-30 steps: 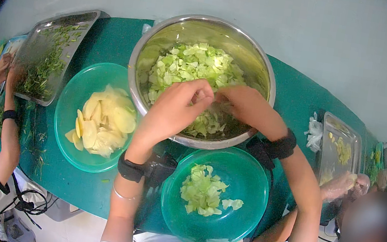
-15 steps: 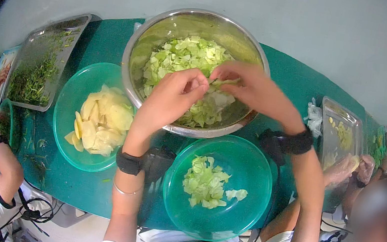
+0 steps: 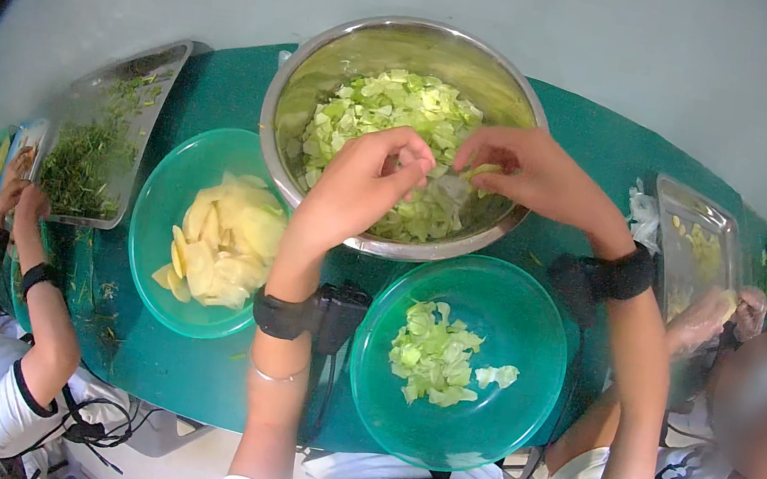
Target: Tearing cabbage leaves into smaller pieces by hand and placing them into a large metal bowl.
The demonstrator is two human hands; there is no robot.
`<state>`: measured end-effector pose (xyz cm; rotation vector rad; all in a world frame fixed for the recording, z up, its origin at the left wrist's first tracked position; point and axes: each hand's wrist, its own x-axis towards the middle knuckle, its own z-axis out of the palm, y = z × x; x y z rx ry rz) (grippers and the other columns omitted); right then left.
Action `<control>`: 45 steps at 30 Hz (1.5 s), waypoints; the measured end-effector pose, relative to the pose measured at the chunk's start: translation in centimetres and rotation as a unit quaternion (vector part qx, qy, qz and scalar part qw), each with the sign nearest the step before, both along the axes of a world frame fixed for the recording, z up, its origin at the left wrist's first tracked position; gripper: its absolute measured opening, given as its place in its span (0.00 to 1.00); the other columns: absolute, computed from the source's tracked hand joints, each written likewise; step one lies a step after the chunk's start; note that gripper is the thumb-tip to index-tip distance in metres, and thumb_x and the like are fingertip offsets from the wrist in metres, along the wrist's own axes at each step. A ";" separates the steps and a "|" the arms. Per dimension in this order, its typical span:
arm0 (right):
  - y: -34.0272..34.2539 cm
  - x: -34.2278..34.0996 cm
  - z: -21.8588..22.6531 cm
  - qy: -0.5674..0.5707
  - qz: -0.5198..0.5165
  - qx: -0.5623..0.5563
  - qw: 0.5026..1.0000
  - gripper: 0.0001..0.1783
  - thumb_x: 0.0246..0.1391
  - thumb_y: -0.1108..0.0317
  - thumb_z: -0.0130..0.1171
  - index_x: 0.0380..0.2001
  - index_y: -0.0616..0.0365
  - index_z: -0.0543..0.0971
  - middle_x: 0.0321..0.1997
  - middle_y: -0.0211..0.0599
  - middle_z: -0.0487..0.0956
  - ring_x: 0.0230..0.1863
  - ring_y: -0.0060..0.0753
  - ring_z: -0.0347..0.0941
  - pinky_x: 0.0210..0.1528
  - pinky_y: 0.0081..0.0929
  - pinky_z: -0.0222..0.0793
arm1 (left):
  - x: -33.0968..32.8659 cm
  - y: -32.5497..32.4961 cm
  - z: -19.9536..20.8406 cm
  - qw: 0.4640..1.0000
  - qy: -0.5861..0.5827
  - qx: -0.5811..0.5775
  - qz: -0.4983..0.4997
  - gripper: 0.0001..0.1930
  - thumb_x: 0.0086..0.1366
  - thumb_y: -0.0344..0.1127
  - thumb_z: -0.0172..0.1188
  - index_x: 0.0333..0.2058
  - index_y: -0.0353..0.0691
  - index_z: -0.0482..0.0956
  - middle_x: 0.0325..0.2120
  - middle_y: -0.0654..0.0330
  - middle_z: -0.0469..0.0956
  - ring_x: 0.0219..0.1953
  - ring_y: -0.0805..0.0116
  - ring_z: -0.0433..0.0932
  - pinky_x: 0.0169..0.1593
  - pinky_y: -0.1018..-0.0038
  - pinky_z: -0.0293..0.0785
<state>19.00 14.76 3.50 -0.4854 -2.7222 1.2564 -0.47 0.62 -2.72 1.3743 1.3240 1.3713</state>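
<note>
Over the big steel bowl (image 3: 278,93), which holds torn pale-green lettuce (image 3: 395,106), both my hands are raised. My left hand (image 3: 367,182) has its fingers curled into a pinch; what is between them, if anything, is hidden. To its right, my right hand (image 3: 543,180) pinches a small lettuce piece (image 3: 485,170) between thumb and fingers. A gap separates the fingertips of the two hands. Below the right forearm side, a translucent green bowl (image 3: 518,401) holds a small heap of lettuce pieces (image 3: 434,353), with one piece lying apart.
Left of my left arm, another green bowl (image 3: 146,247) holds pale yellow slices (image 3: 223,239). A metal tray (image 3: 144,136) of chopped greens lies at the far left, another tray (image 3: 676,201) at right. Co-workers' hands (image 3: 707,316) work at both sides. The table (image 3: 192,370) is green.
My hands have drawn apart, where before their fingertips met at the leaf. The whole view has shifted, so the bowls sit farther right. A co-worker's arms at left have risen toward the tray.
</note>
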 end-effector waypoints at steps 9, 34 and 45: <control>1.5 -0.7 -0.3 0.021 0.044 0.080 0.996 0.14 0.54 0.76 0.63 0.45 0.56 0.78 0.30 0.28 0.75 0.34 0.19 0.70 0.37 0.23 0.68 | 0.1 0.0 0.2 1.000 0.000 -0.020 -0.007 0.08 0.68 0.31 0.58 0.41 0.33 0.78 0.27 0.61 0.79 0.28 0.76 0.76 0.34 0.78 0.71; -9.6 3.2 0.7 -0.162 0.277 0.101 0.942 0.18 0.51 0.67 0.61 0.46 0.59 0.77 0.37 0.49 0.82 0.45 0.53 0.79 0.46 0.50 0.73 | 0.1 0.2 0.2 0.998 0.036 -0.021 0.038 0.09 0.66 0.33 0.60 0.39 0.32 0.78 0.25 0.62 0.76 0.25 0.74 0.76 0.30 0.76 0.70; -4.7 3.3 5.0 -0.051 0.122 0.049 0.990 0.15 0.62 0.63 0.57 0.48 0.57 0.79 0.36 0.42 0.82 0.38 0.46 0.80 0.42 0.38 0.74 | 0.1 -0.2 0.2 0.996 0.050 -0.005 0.071 0.09 0.68 0.34 0.58 0.41 0.34 0.79 0.27 0.59 0.79 0.27 0.73 0.77 0.33 0.74 0.72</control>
